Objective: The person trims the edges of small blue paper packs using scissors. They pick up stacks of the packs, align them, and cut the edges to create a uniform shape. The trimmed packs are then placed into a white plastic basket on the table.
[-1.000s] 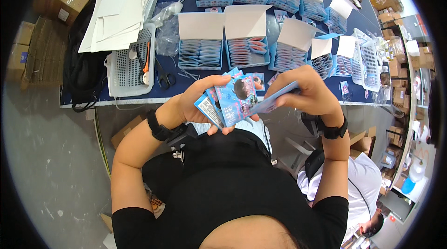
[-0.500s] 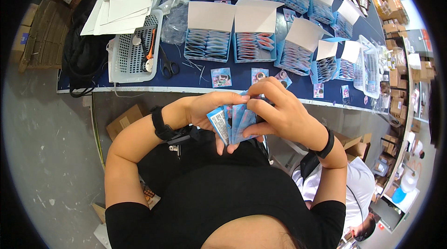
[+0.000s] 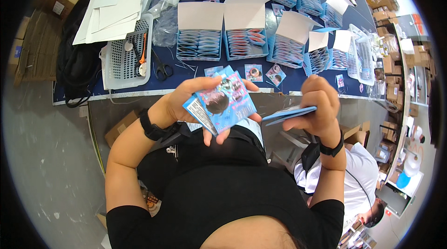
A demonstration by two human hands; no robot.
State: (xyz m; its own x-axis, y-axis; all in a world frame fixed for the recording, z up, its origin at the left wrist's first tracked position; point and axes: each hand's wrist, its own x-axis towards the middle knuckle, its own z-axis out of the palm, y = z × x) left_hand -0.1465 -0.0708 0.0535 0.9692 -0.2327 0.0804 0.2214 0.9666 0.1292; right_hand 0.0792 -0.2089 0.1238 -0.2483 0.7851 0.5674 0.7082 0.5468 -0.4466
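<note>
In front of my body, my left hand (image 3: 184, 102) is closed on a few flat blue-and-pink packets (image 3: 228, 102), fanned a little. One shows a round dark picture, and a white printed panel shows at the left edge. To the right, my right hand (image 3: 319, 107) pinches some thin blue packets (image 3: 289, 114), seen almost edge-on, apart from the left hand's packets. On the table just beyond lie loose packets (image 3: 253, 72) of the same kind. Behind them stand light blue boxes (image 3: 199, 58) with white lids raised, filled with rows of packets.
A white basket (image 3: 125, 81) holds an orange-handled tool, and black scissors (image 3: 162, 68) lie beside it. White card sheets (image 3: 111, 11) are stacked at the far left. Another white basket (image 3: 365, 74) stands at the right. A person in a white shirt (image 3: 361, 170) is at the lower right.
My hands have come apart. The right hand has moved right with some packets, while the left keeps others, now turned with a picture face showing. My view has shifted slightly.
</note>
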